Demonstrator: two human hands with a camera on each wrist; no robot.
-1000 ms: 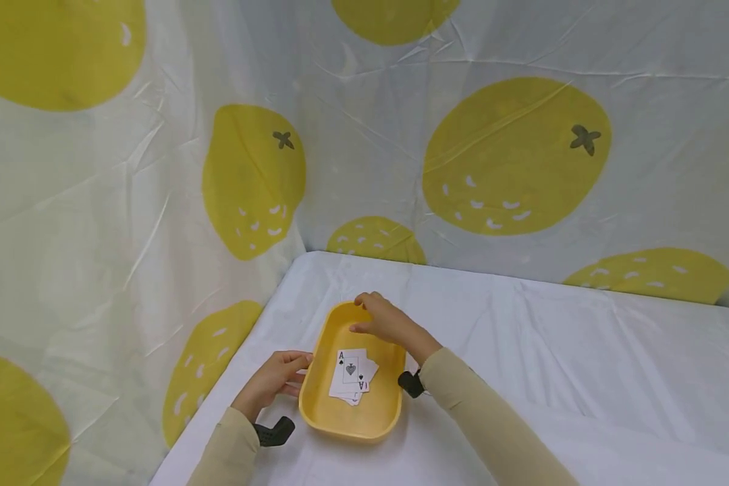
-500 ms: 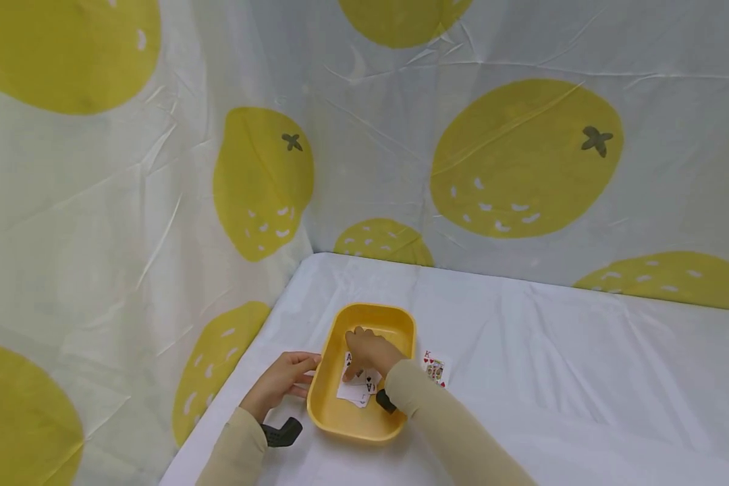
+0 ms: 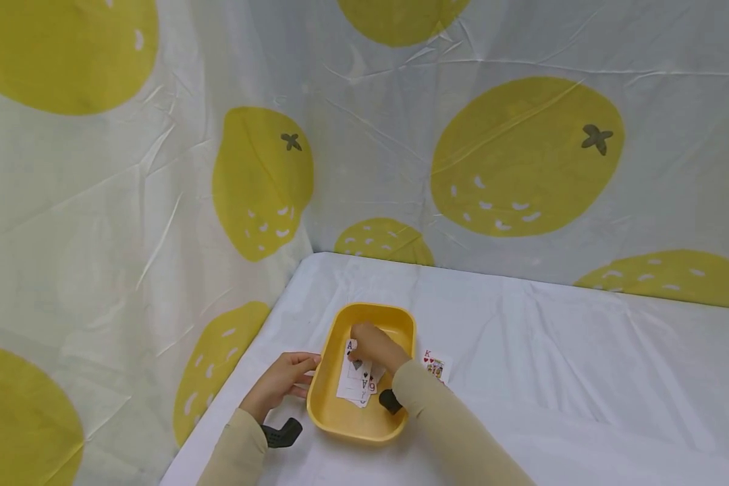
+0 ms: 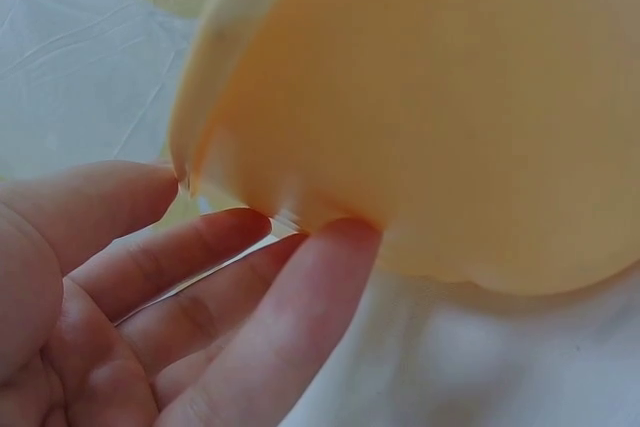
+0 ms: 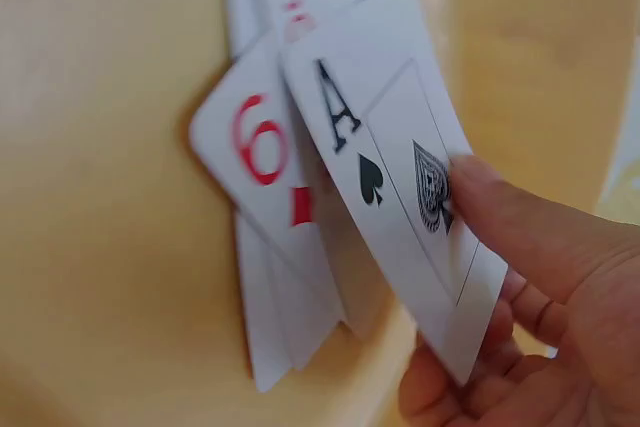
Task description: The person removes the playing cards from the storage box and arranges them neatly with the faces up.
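By the right hand (image 3: 373, 343), one white ace-of-spades card (image 5: 400, 172) was pinched over at least three overlapping white cards (image 5: 285, 267) inside one yellow, rounded-oblong tray (image 3: 346, 425), touched outside by the left hand (image 3: 284, 376), fingers extended.

Two hands (image 3: 282, 379) (image 3: 378, 345) — one tray (image 3: 343, 420) — at least four cards (image 5: 400, 177)
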